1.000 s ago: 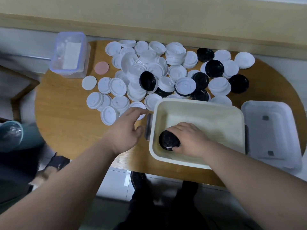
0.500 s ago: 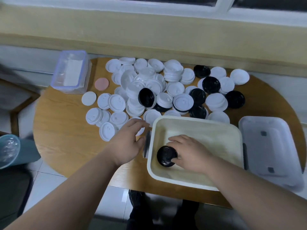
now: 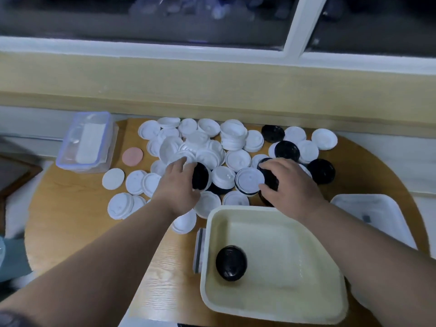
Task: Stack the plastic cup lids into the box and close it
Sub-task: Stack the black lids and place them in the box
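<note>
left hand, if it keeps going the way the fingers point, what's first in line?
The left hand points away from the person into the lid pile. Its fingertips are already at the tilted black lid; just beyond lie the heaped white lids. From this single view, depth is unclear, so contact with the black lid is likely, not certain.

The light is dim and flat, with a cool, slightly blue tone. The window (image 3: 165, 20) at the top is dark and gives no light; it shows only weak, smeared reflections. Shadows on the table (image 3: 70, 220) are soft and short, so the light seems to come from above, though no lamp is visible. The white lids (image 3: 212, 147) look overexposed and lose their surface detail, and the black lid (image 3: 231, 263) in the cream box (image 3: 283, 300) carries only a faint shine. The whole picture is soft and a little noisy. The wide lens bends the window frame (image 3: 236, 53) and stretches both forearms near the bottom corners. The left edge is blurred.
</note>
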